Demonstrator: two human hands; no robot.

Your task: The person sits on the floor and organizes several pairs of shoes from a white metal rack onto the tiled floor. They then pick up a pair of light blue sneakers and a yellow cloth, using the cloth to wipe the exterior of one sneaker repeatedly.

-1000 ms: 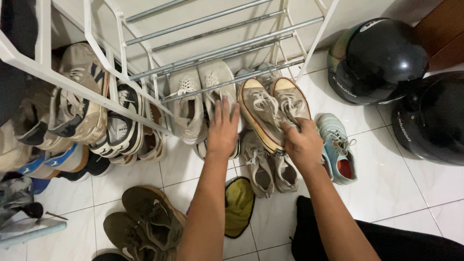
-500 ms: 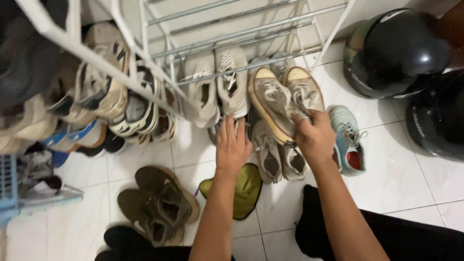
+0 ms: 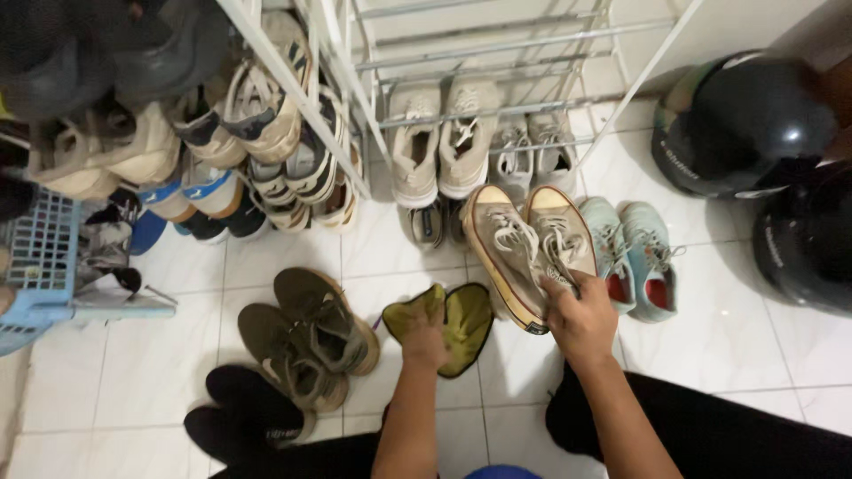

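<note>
The right hand (image 3: 581, 321) has a pair of grey canvas sneakers (image 3: 530, 248) with cream rubber toe caps — fingers closed around the heel ends, both shoes gripped together as one bundle, toes pointing away from the person, held in front of the rack over the white tiled floor (image 3: 728, 346). The left hand (image 3: 426, 341) is down on a yellow-green cloth (image 3: 457, 319) that lies on the tiles just left of the held pair; its fingers are curled into the fabric, bunching up the near edge.

Just right of the grey pair sits a pair of light blue shoes (image 3: 635, 257) with red insoles, side by side on the floor. Behind them, under the lowest bars of the white metal shoe rack (image 3: 497, 58), two pale sneakers (image 3: 444, 137) stand toes-in, and a smaller grey pair (image 3: 532, 160) sits beside them.

Left of the cloth — a pair of olive-brown sneakers (image 3: 311, 337) lies at an angle on the tiles, and close to the person a black shoe (image 3: 253, 408) shows at the bottom edge. Further left, the rack's other section is crammed with stacked shoes (image 3: 222, 151), with a light blue plastic basket (image 3: 40, 266) at the far left. On the right, two black helmets (image 3: 754, 124) rest on the floor, touching or nearly so.
</note>
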